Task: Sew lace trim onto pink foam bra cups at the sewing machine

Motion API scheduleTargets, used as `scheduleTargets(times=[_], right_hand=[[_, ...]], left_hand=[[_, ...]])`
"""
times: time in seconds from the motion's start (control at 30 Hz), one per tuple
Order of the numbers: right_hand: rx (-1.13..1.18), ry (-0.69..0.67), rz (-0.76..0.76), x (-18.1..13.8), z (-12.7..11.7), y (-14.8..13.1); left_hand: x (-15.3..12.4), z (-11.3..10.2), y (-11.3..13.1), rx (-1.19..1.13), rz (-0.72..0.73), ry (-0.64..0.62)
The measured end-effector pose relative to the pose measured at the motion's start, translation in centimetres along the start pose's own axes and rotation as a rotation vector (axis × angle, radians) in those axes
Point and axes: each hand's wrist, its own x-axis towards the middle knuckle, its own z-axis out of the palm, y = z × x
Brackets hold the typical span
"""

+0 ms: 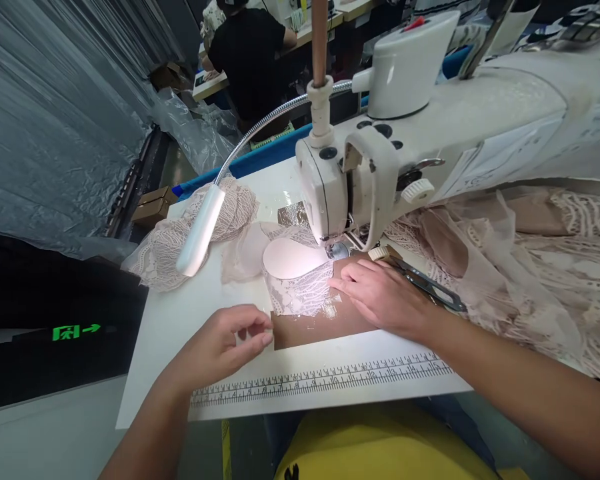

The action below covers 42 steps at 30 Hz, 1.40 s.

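Note:
A pale moulded bra cup (293, 259) with lace fabric (300, 293) along its near side lies by the needle area of a white sewing machine (325, 187). Flat on the brown sheet (305, 331) rests my right hand (380, 293), fingers stretched toward the presser foot and fingertips at the lace's right edge. My left hand (235, 337) is at the sheet's left corner, its fingers curled and the tips close to the thumb in a loose pinch. Whatever might be between those tips is too small to see. Thread snips (433, 283) lie beyond my right wrist.
A bundle of lace pieces (230, 207) sits at the table's back left, under a gooseneck lamp (200, 233). More beige lace and mesh (520, 267) are heaped on the right. A printed ruler (320, 383) runs along the front edge. Another person (250, 60) sits at a table behind.

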Motion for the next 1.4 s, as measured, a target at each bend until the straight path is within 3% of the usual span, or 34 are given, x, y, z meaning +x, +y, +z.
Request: scheduleTargets(times=[0.17, 0.3, 0.47, 0.73, 1.03, 1.4], right_hand=[[-0.018, 0.012, 0.012, 0.1, 0.5, 0.2], [-0.018, -0.003, 0.004, 0.0, 0.4, 0.2], [-0.027, -0.042, 0.025, -0.2, 0.1, 0.0], [-0.051, -0.014, 0.05, -0.1, 0.2, -0.1], [-0.082, 0.049, 0.096, 0.3, 0.6, 0.0], [-0.028, -0.029, 0.048, -0.3, 0.2, -0.2]], left_hand=[[5.9, 0.6, 1.2, 0.321, 0.486, 0.2], [10.9, 2.5, -0.3, 0.52, 0.661, 0.238], [12.0, 4.1, -1.8, 0.655, 0.678, 0.271], [11.7, 4.5, -1.7, 0.757, 0.701, 0.259], [11.8, 5.0, -0.9, 0.736, 0.585, 0.288], [11.4, 4.6, -1.4, 0.686, 0.63, 0.263]])
